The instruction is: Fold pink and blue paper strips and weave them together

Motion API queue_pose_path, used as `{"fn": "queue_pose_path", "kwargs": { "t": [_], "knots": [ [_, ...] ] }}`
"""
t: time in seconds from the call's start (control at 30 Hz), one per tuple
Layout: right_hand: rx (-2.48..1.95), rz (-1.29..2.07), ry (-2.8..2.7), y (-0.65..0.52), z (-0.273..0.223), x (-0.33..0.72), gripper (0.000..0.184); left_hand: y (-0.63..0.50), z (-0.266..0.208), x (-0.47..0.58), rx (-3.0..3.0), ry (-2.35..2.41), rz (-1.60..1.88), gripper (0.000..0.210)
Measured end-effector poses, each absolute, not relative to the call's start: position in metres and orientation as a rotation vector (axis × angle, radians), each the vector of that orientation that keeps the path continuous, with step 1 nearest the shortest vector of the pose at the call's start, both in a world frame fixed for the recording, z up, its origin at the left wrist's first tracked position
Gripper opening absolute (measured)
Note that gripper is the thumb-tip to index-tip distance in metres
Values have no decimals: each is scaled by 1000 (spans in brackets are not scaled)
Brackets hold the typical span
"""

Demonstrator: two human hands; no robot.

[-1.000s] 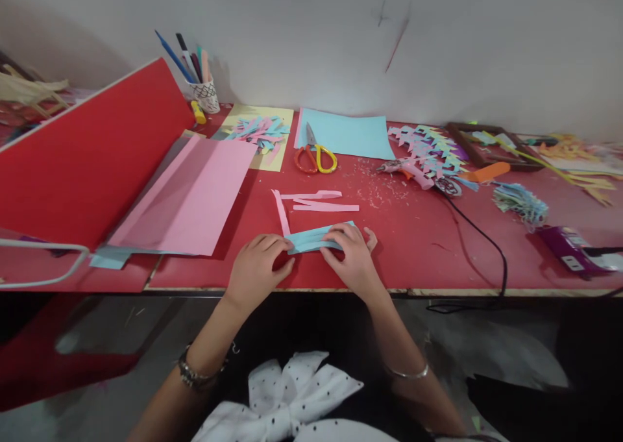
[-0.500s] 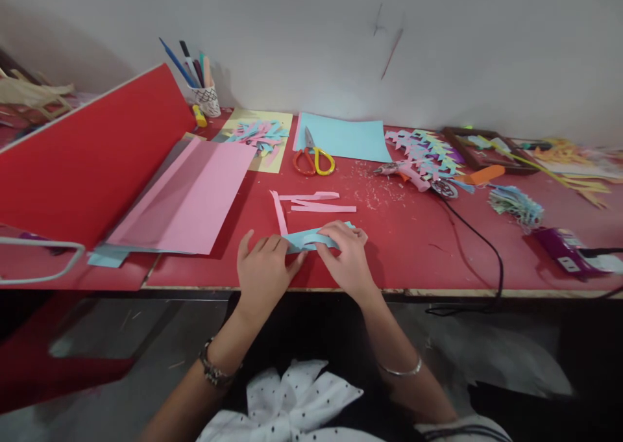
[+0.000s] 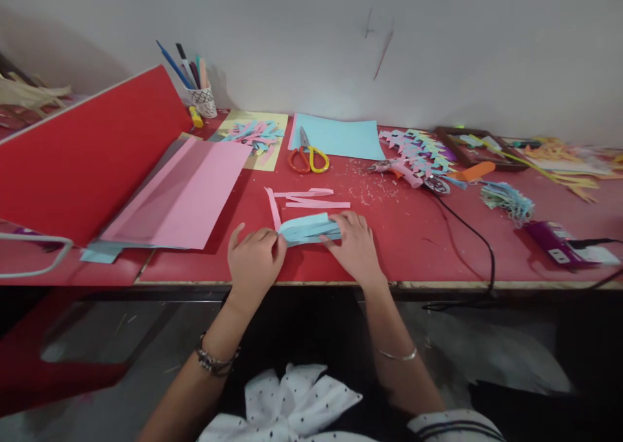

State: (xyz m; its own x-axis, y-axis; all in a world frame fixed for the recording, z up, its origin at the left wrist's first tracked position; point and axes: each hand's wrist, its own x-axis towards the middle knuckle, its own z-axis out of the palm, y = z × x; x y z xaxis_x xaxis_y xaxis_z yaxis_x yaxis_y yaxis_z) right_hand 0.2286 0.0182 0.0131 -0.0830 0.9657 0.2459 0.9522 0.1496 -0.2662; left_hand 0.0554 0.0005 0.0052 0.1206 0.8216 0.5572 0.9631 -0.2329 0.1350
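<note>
Light blue paper strips (image 3: pixel 309 228) lie lengthwise between my two hands near the table's front edge. My left hand (image 3: pixel 255 257) pinches their left end between thumb and curled fingers. At the other end, my right hand (image 3: pixel 355 247) is closed over the strips, its thumb at the lower edge and fingers along the top. Just beyond them rest several narrow pink paper strips (image 3: pixel 317 204), one of them reaching down toward my left thumb. Scissors (image 3: pixel 309 159) with one red and one yellow handle lie farther back, blades toward the wall.
Pink paper sheets (image 3: pixel 195 189) lean by a red board (image 3: pixel 97 150) at left. A pen cup (image 3: pixel 203 102), paper scraps (image 3: pixel 256 134) and a blue sheet (image 3: pixel 341 137) stand along the wall. Rightward are a pink glue gun (image 3: pixel 402 169), its cord, and a purple power box (image 3: pixel 555 242).
The blue strip that was bowed up between my hands is now spread flatter and wider. My right hand has shifted right to the end, and the view has turned slightly.
</note>
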Motion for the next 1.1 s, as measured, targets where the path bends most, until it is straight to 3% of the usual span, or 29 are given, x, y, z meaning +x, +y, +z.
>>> {"fn": "queue_pose_path", "kwargs": {
  "t": [0.23,0.47,0.9,1.1],
  "knots": [
    [-1686,262,-2220,23,24,229,18,0,3,50,-2214,-1774,-797,33],
    [-1753,159,-2189,17,20,227,27,0,2,48,-2214,-1754,-828,33],
    [-1787,87,-1995,14,6,224,12,0,-3,41,-2289,-1782,-874,36],
    [-1651,130,-1919,11,5,226,16,-1,-1,41,-2310,-1821,-905,35]
  ]
}}
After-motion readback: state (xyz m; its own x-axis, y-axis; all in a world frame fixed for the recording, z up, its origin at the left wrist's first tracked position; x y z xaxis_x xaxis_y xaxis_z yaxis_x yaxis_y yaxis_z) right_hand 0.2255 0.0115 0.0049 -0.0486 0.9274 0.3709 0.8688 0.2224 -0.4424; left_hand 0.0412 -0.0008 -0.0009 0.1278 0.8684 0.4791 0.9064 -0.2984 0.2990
